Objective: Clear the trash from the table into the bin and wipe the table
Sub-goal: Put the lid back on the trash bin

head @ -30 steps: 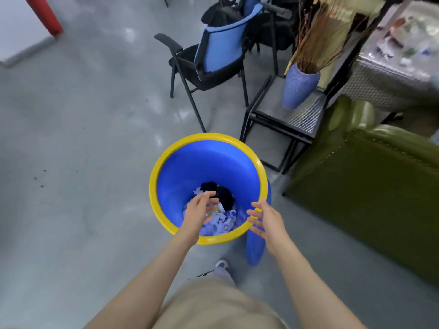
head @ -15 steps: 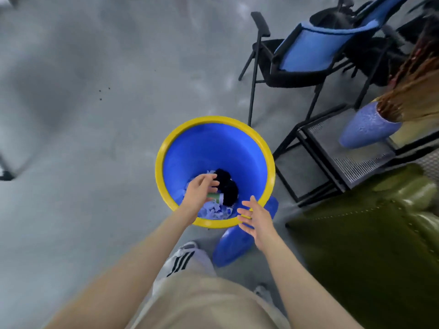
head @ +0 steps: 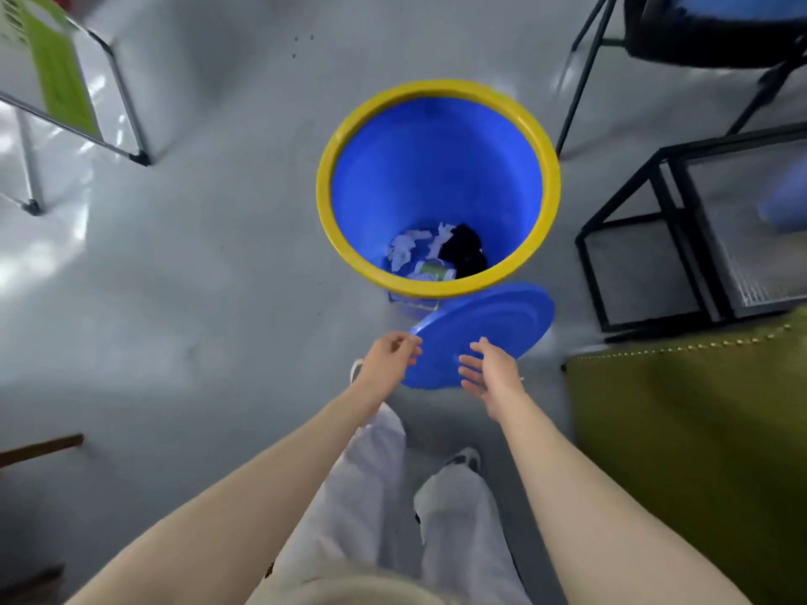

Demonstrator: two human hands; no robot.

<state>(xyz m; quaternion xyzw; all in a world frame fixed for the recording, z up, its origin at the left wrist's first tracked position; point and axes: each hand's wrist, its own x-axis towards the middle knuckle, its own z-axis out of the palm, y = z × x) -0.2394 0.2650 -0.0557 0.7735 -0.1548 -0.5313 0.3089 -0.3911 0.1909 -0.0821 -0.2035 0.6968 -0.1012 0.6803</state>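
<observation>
Now both hands (head: pixel 388 355) (head: pixel 491 373) are out of the bin (head: pixel 332 185).

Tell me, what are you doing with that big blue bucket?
A person stands over a blue bin with a yellow rim, looking down into it. White paper scraps, something black and a small green item lie at the bottom. The bin's blue lid leans tilted against its near side. The left hand and the right hand hover just in front of the lid, and neither holds anything. No table shows in this view, so wiping cannot be judged.
</observation>
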